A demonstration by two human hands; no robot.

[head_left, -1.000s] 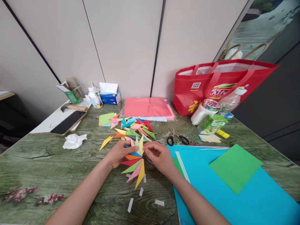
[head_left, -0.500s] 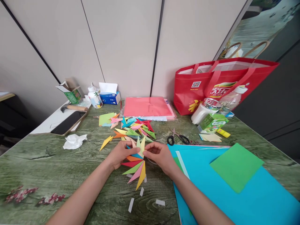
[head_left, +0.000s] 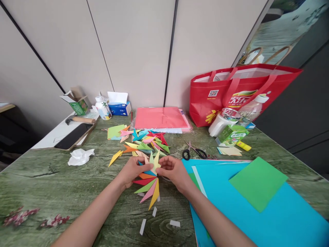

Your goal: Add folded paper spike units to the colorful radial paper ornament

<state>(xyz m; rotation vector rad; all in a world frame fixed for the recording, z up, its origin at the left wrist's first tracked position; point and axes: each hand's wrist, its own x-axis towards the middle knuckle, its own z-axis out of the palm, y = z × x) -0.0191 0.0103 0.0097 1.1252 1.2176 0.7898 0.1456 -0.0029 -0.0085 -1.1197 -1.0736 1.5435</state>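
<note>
A fan of folded paper points (head_left: 149, 183) in red, orange, blue, green, pink and yellow lies on the green table (head_left: 51, 185) in front of me. My left hand (head_left: 132, 171) grips its left side with curled fingers. My right hand (head_left: 174, 171) pinches the upper yellow-green points from the right. Both thumbs meet near the fan's centre. Beyond the hands lies a loose pile of folded coloured points (head_left: 146, 141). Black-handled scissors (head_left: 194, 152) rest just right of that pile.
Large blue sheets (head_left: 257, 219) with a green square (head_left: 257, 181) cover the right. At the back stand a pink paper stack (head_left: 161, 118), a red bag (head_left: 239, 92), a tissue box (head_left: 119, 105), a bottle (head_left: 103, 108) and a green carton (head_left: 232, 134). A phone (head_left: 73, 135), crumpled tissue (head_left: 80, 156) and white strips (head_left: 143, 226) lie around.
Both hands have stayed on the fan and closed in slightly at its top. The view shifted a little; nothing else moved.
</note>
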